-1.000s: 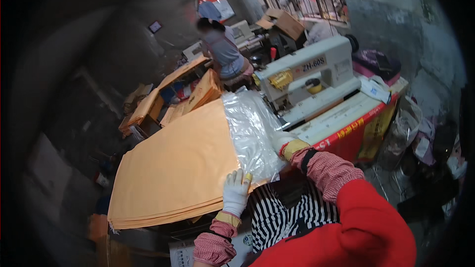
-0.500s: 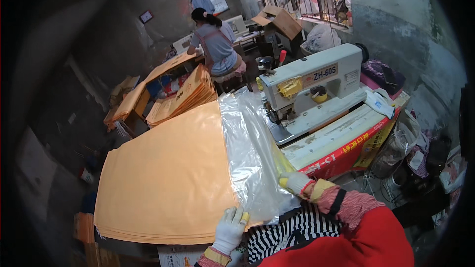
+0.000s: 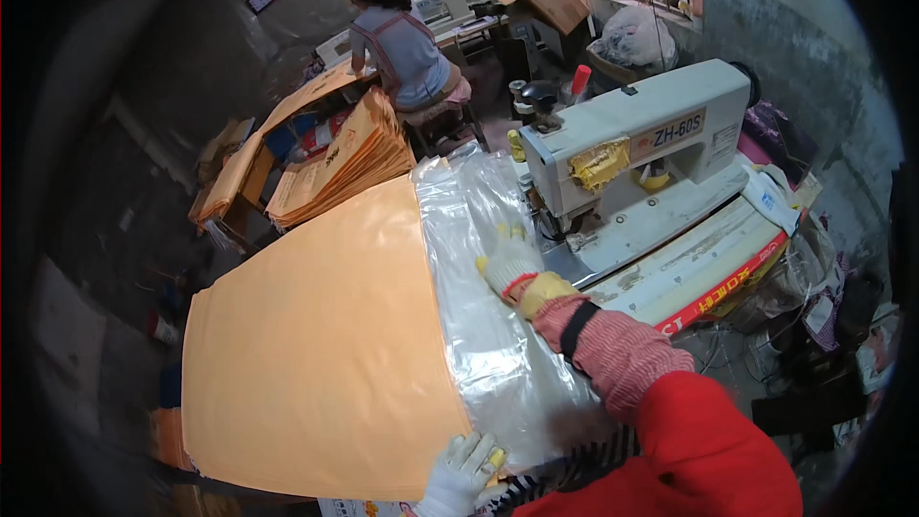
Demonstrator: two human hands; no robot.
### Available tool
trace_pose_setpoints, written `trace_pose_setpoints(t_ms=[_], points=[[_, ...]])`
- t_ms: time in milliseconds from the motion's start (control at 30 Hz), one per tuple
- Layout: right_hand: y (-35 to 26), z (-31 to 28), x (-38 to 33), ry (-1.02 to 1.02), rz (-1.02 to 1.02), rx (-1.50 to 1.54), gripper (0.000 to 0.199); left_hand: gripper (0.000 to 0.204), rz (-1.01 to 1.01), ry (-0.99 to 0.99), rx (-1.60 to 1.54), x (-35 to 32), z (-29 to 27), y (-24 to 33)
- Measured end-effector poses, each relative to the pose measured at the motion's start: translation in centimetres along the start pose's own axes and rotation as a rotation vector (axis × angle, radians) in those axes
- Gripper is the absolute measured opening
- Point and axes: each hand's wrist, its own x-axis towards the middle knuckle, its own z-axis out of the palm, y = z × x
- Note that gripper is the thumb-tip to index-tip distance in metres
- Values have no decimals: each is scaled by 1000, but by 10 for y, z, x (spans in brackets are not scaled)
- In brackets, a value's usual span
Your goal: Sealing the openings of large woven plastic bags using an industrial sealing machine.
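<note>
A thick stack of orange sheet-like bags (image 3: pixel 316 345) lies in front of me, with clear plastic liners (image 3: pixel 479 364) sticking out along its right side. My left hand (image 3: pixel 461 471), in a white glove with yellow fingertips, rests on the near right corner of the stack, its fingers stretched over the edge. Farther up, my right hand (image 3: pixel 510 260), gloved the same way, lies on the clear plastic with fingers apart. It is just left of a pale industrial sewing machine (image 3: pixel 651 124). Neither hand visibly grips anything.
The sewing machine stands on a worn white table (image 3: pixel 670 292) to the right. At the far side a person (image 3: pixel 407 53) sits with their back to me, beside folded stacks of printed orange bags (image 3: pixel 335 168). An open cardboard box (image 3: pixel 541 0) stands near the barred window.
My right hand has moved from the plastic's near right edge up and left onto its upper part. My left hand stays at the corner. The view has shifted slightly.
</note>
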Motion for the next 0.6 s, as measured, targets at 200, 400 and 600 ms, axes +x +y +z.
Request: trace_pose_setpoints(t_ms=[200,400,600], points=[[-21,9,82,94,-30,95,70,59,-16,-312,-460,-28,-43,-42],[115,63,236,152,-106,630,51,39,148,-414,-659,50,-100,-73],[20,38,120,93,85,525,40,44,-299,-297,-755,87,-133,-129]])
